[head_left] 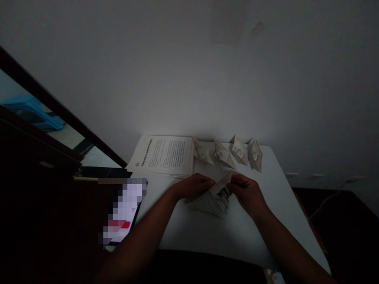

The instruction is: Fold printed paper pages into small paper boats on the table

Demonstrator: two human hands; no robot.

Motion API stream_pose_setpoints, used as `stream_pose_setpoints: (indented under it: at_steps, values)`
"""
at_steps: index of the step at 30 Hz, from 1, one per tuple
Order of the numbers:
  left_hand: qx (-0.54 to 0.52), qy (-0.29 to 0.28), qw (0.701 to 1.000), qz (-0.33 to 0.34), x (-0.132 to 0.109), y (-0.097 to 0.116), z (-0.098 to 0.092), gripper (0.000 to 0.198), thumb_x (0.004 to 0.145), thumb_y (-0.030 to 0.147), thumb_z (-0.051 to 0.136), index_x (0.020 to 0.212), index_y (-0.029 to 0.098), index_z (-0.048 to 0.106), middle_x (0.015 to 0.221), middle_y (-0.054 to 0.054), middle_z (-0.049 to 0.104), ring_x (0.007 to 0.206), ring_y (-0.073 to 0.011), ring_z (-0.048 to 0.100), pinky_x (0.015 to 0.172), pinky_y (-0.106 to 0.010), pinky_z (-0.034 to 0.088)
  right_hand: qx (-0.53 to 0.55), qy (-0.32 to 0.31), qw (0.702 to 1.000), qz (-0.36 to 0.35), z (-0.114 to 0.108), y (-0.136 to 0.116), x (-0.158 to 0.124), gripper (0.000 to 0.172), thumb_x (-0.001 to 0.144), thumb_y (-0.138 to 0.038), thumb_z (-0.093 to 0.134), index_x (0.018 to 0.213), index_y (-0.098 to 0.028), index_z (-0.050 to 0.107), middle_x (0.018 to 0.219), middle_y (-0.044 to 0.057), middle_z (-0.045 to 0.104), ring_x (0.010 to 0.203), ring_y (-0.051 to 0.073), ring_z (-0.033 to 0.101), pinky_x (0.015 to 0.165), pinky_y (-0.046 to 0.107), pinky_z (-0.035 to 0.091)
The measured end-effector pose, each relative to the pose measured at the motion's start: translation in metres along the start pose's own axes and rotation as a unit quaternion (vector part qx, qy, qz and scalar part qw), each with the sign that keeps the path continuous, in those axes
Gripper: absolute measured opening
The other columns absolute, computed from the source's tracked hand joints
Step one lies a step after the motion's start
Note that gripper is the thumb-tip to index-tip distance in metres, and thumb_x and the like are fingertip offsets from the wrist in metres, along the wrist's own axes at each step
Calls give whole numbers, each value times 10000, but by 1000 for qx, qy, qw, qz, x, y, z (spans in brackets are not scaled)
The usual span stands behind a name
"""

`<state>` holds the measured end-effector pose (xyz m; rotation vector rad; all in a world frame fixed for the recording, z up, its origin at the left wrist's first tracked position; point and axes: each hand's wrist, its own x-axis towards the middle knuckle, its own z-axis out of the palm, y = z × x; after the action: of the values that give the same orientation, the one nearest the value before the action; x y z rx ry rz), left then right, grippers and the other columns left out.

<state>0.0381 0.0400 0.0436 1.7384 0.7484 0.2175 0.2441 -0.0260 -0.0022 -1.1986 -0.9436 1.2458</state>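
Folded paper (211,204) at lower centre of frame, over white surface (189,236); right hand (247,192) nearly closed, pinching its upper right edge; left hand (193,186) curled, touching its upper left edge, underside hidden, can't tell if pinching; four paper boats (240,153) right of centre

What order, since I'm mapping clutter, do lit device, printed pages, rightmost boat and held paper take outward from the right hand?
1. Held paper, touching the right hand
2. Rightmost boat, beyond it
3. Printed pages, back left
4. Lit device, front left
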Motion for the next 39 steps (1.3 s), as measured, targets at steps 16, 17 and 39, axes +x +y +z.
stream_pose_setpoints:
  at_steps: [16,17,39]
  values:
    - [54,84,995,21,4,-3,21,362,872,430,434,828,118,611,698,3,557,642,-110,486,598,-210,365,100,-29,995,6,5,-8,-2,219,658,-208,695,876,-182,702,623,1,624,535,134,542,507,273,444]
    - [50,89,995,16,4,-4,22,357,871,427,438,837,117,612,709,-2,568,648,-112,492,602,-210,370,114,-38,993,6,5,-9,-2,212,679,-240,679,880,-175,700,632,10,621,542,140,545,510,280,449]
    - [8,81,997,11,-3,-4,18,370,828,460,497,690,124,569,580,50,431,552,-79,387,525,-203,286,109,-53,992,27,6,-18,-6,145,661,-287,746,730,-180,676,609,-9,590,504,105,510,464,243,428]
